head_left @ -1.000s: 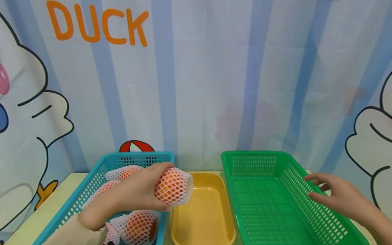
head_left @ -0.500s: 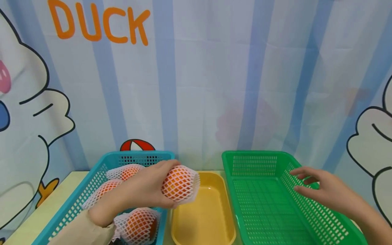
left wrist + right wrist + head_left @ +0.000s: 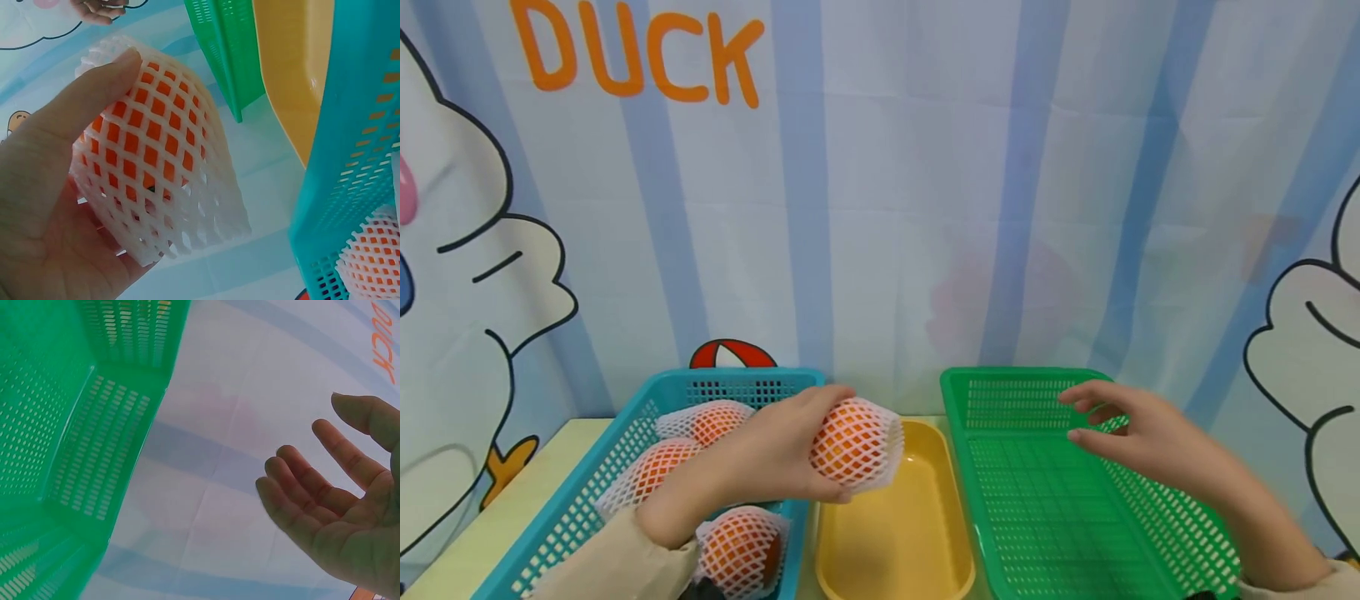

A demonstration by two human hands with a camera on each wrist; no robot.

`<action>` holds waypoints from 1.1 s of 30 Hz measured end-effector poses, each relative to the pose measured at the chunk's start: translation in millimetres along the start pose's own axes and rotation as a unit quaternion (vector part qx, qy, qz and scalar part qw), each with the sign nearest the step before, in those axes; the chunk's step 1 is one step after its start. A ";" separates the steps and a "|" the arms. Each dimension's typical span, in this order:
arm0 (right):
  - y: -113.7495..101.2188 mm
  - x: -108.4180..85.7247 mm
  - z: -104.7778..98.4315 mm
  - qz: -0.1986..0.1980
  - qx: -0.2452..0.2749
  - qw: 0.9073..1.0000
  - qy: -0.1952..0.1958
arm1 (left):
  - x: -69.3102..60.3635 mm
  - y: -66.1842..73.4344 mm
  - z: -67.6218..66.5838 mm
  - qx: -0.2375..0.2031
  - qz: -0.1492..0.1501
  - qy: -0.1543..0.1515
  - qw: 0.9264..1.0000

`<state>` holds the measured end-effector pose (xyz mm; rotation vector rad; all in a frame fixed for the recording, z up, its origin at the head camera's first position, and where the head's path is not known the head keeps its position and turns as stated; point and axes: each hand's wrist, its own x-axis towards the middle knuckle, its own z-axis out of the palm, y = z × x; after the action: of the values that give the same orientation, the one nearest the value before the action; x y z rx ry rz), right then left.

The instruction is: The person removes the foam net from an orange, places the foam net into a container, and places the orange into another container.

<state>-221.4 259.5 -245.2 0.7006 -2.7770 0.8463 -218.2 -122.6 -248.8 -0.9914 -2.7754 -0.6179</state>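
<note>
My left hand grips an orange-red round item in white foam netting, held in the air above the gap between the blue basket and the yellow tray. In the left wrist view the thumb of the left hand lies across the netting. Over the green basket hangs my right hand, fingers loosely bent and holding nothing; the right wrist view shows the palm of the right hand with nothing in it.
Several more netted items, such as one at the front and one at the left, lie in the blue basket. All three containers stand side by side on a pale yellow table. Behind them hangs a striped curtain with cartoon prints.
The left hand has moved right with the netted item, from the blue basket's right edge toward the yellow tray. The right hand has come left and slightly up, over the green basket.
</note>
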 end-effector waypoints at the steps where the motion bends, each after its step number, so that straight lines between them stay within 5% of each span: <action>1: -2.3 1.8 0.7 -0.002 0.003 1.000 -0.001 | 0.4 0.4 0.1 -0.001 0.001 0.000 1.000; 23: -42.8 30.3 30.0 -0.061 0.113 0.991 -0.045 | 11.7 9.0 7.3 -0.023 0.028 0.011 0.999; 33: -59.7 40.4 43.6 -0.078 0.141 0.984 -0.072 | 18.1 13.3 11.3 -0.039 0.014 0.017 0.999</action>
<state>-228.9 175.7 -241.0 1.0500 -2.7038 1.2126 -223.7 -98.0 -250.0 -1.0238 -2.7220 -0.7367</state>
